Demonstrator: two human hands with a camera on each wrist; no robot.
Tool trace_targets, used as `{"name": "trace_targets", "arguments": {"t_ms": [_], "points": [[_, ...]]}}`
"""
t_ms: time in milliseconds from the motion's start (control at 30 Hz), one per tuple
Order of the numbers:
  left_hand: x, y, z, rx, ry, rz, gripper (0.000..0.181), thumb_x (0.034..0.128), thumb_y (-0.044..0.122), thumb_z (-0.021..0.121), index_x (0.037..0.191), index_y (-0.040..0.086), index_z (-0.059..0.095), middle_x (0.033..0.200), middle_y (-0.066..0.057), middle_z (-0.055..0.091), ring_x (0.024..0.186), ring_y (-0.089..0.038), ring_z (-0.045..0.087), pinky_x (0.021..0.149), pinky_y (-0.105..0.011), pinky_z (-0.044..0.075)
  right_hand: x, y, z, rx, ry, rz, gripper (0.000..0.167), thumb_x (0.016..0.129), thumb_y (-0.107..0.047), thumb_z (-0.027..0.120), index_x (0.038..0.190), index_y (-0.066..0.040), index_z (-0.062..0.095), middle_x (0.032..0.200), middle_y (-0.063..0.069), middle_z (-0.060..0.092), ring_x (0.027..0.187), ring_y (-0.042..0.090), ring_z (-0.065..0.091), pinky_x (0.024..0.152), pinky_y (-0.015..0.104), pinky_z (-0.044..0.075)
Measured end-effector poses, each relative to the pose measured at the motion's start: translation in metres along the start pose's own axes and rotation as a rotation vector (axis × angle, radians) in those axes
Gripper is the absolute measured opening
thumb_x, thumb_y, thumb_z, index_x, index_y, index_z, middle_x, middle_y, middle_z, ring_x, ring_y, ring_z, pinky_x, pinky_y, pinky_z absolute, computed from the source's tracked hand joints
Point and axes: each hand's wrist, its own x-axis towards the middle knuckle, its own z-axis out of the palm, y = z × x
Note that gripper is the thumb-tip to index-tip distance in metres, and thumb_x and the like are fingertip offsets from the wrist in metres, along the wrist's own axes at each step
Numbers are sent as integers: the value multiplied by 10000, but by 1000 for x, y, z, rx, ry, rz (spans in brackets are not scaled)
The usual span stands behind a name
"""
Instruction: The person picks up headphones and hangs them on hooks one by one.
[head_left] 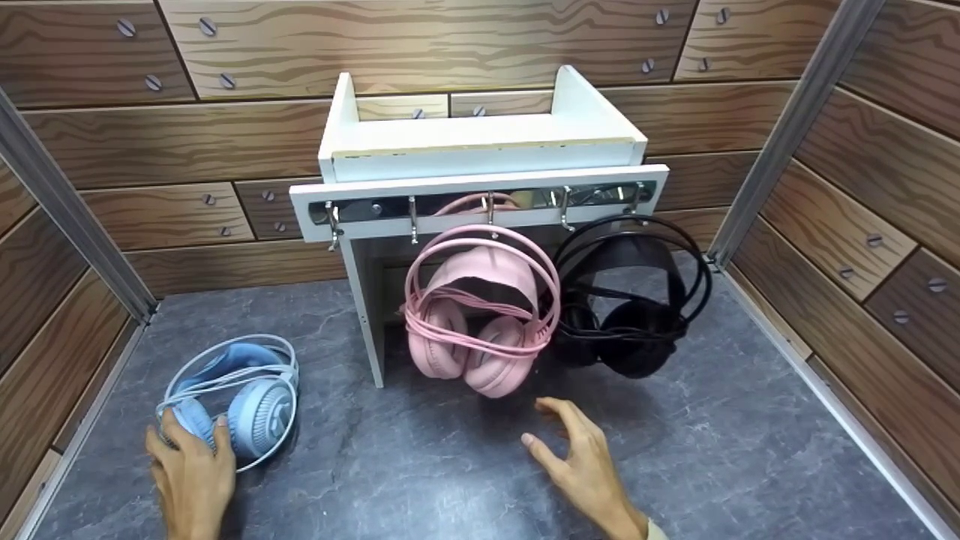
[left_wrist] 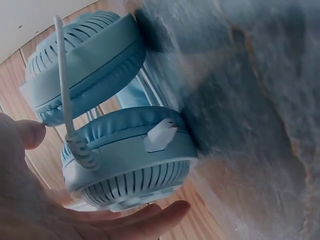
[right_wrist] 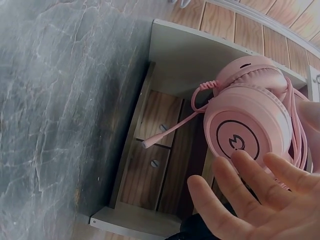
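Light blue headphones (head_left: 259,416) lie on the grey floor at the left, their cable looped about them. My left hand (head_left: 193,472) is at their near side, thumb and fingers spread around one ear cup (left_wrist: 130,155) without a visible pinch. Pink headphones (head_left: 487,262) hang from the middle hook of a white rack (head_left: 480,199), with their cable coiled around the ear cups. Below and to the right of them is my right hand (head_left: 581,465), fingers loosely spread and holding nothing. Black headphones (head_left: 637,337) hang from the rack's right end.
Behind the hook rail stands a white shelf unit (head_left: 480,135) with side panels. Two hooks at the rail's left, including the end hook (head_left: 332,225), carry nothing. Wood-patterned walls (head_left: 187,142) surround the marbled grey floor (head_left: 420,465).
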Motion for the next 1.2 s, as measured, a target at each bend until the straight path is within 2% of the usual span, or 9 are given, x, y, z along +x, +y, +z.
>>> {"name": "trace_targets", "arguments": {"t_ms": [200, 433, 500, 767, 967, 1200], "points": [[3, -5, 3, -19, 8, -13, 741, 1056, 260, 479, 1536, -112, 54, 1489, -485, 116, 1179, -758, 307, 936, -782, 284, 1, 1, 0, 1, 8, -20, 391, 801, -17, 826, 1158, -14, 666, 1082, 47, 697, 946, 177, 657, 787, 338, 563], [7, -9, 3, -25, 18, -70, 757, 1045, 290, 504, 1524, -114, 80, 1468, -477, 177, 1135, -737, 353, 899, -767, 318, 1, 1, 1, 4, 7, -20, 388, 795, -8, 828, 1149, -9, 668, 1084, 37, 698, 947, 180, 663, 786, 348, 568], [9, -10, 2, -31, 5, -87, 778, 1041, 315, 507, 1530, -108, 74, 1471, -470, 184, 1144, -730, 356, 905, -761, 319, 1, 1, 1, 2, 9, -21, 390, 798, -24, 831, 1153, -18, 670, 1082, 40, 699, 947, 181, 662, 769, 352, 570], [18, -13, -3, -61, -109, -181, 883, 1012, 478, 496, 1587, 3, 23, 1528, -430, 153, 1261, -694, 304, 990, -740, 290, 2, 0, 1, 0, 12, -23, 387, 808, -49, 834, 1160, -33, 673, 1082, 57, 701, 947, 177, 658, 771, 351, 569], [22, -16, -3, -93, -110, -197, 913, 980, 534, 544, 1602, 54, 78, 1492, -446, 212, 1314, -654, 290, 1012, -725, 285, 0, 0, 1, -1, 6, -18, 375, 806, -32, 830, 1147, -25, 673, 1083, 33, 699, 950, 175, 662, 778, 343, 567], [28, -22, -3, -145, -103, -216, 913, 974, 538, 573, 1600, 51, 121, 1436, -461, 291, 1327, -622, 302, 1041, -685, 275, -1, -1, 0, -2, -1, 5, 372, 812, -39, 826, 1151, -36, 672, 1076, 62, 701, 950, 167, 664, 747, 338, 569]]}}
